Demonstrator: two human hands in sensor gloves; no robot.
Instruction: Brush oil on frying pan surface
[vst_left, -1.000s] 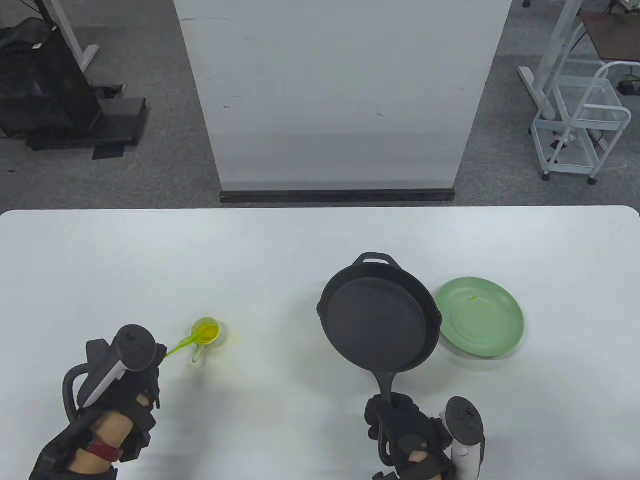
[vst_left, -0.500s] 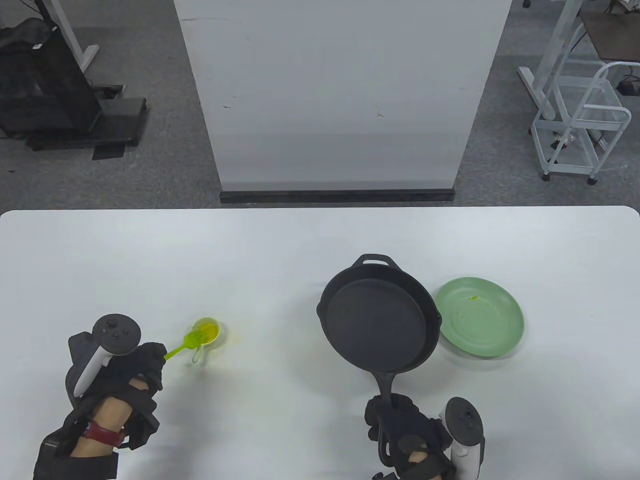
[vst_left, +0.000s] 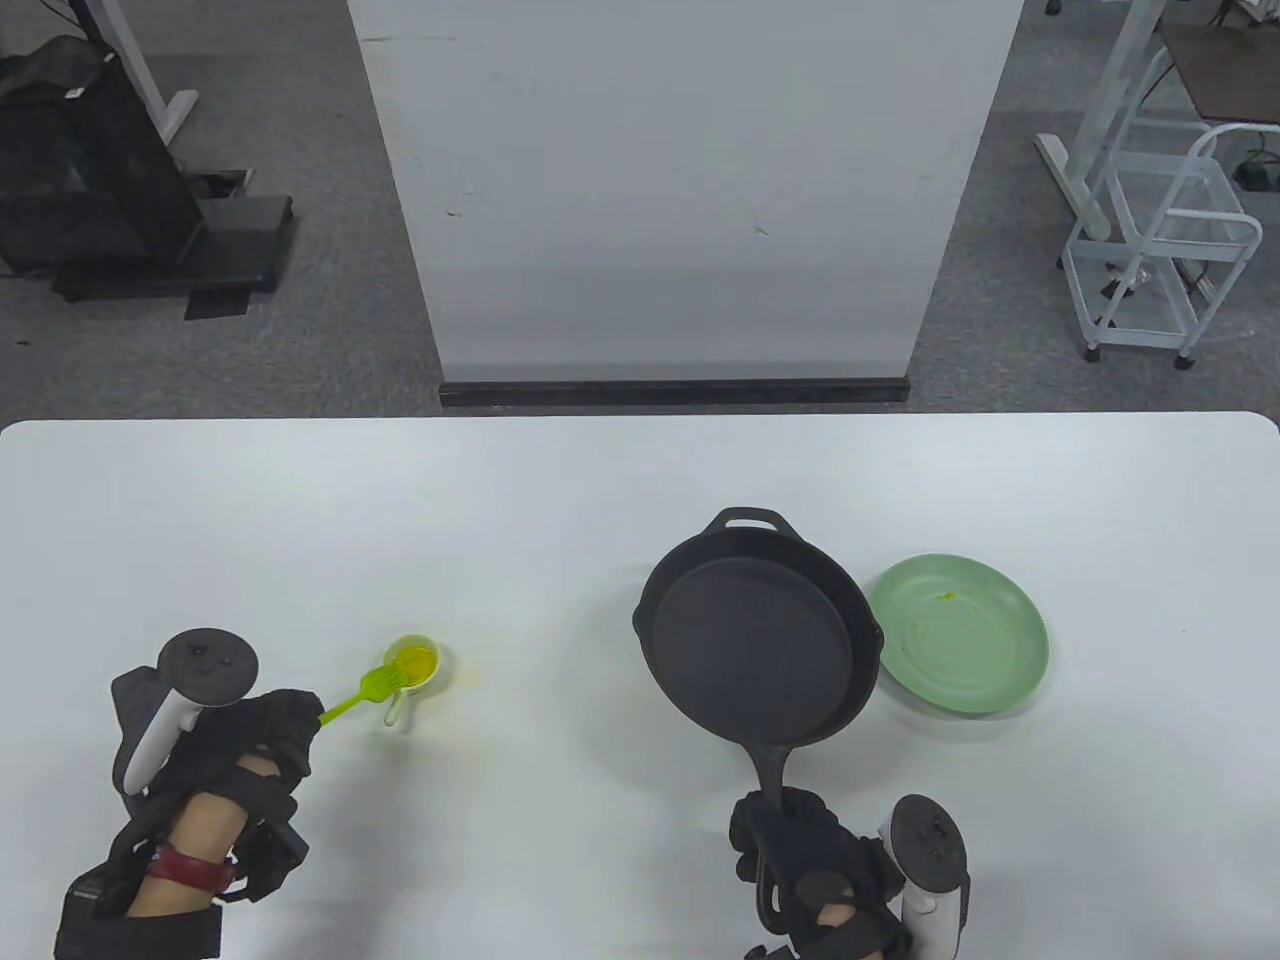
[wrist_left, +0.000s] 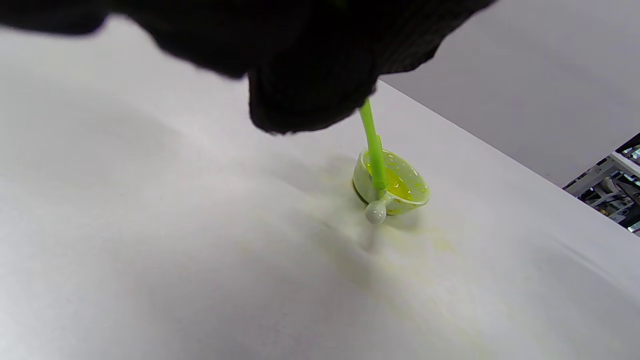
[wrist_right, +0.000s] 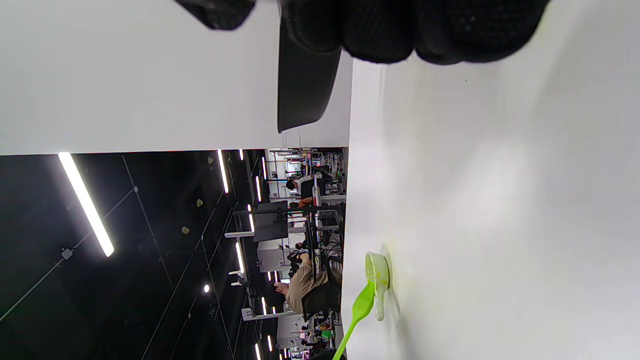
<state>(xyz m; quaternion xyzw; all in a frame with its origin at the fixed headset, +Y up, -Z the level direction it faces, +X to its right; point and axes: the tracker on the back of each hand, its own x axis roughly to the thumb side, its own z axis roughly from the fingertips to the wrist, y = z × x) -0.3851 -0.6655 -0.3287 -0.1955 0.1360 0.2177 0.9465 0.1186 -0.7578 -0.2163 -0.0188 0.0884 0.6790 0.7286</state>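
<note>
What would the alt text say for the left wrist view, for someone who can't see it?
A black-gloved left hand holds a bright green brush whose head dips into a small cup of yellow oil on a white table. Faint yellowish smears mark the table beside the cup.

Black cast-iron frying pan (vst_left: 757, 640): right of tabletop centre, handle toward the near edge. Green brush (vst_left: 362, 694): bristles at the rim of the small oil cup (vst_left: 412, 664), near-left area.
</note>
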